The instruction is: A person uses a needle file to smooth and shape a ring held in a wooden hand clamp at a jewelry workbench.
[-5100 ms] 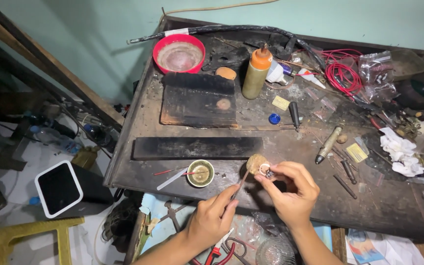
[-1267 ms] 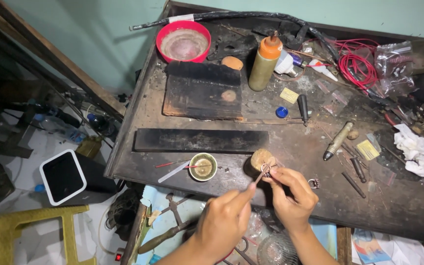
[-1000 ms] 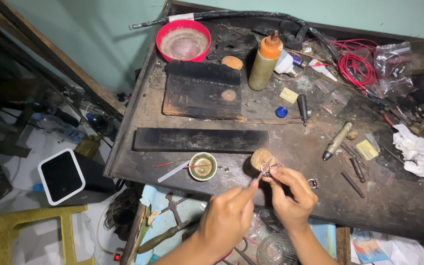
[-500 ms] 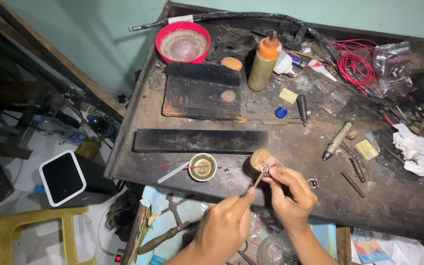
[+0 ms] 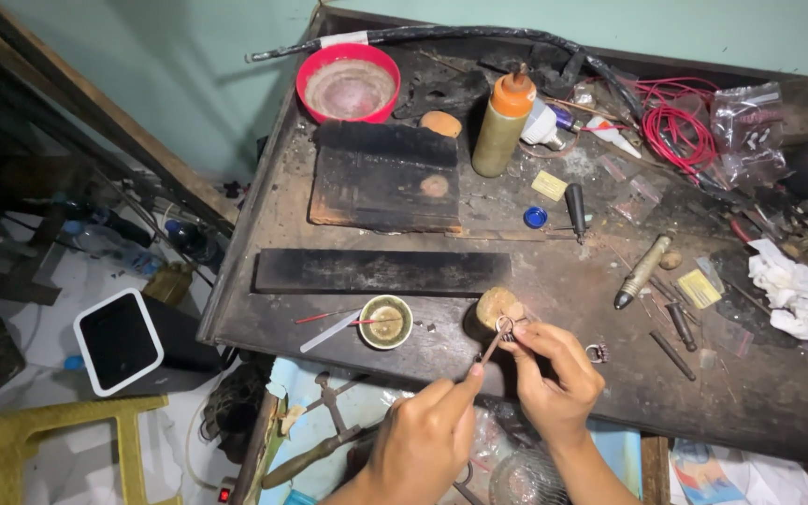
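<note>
Cluttered dark bench (image 5: 554,281): right hand (image 5: 558,379) pinches a ring (image 5: 505,326) (probably), left hand (image 5: 423,440) grips a thin tool (image 5: 490,348) on it; work unfinished.

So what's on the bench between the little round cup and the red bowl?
In the head view, a long dark bar and a charred black block lie between the small cup and the red bowl.

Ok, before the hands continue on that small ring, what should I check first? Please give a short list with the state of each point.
1. Right hand pinches the ring: ok.
2. Left hand holds the thin tool with its tip at the ring: ok.
3. Ring rests on the round block: cannot tell.
4. Small bowl upright and near: ok.
5. Second ring lies apart from the hands: ok.
</note>
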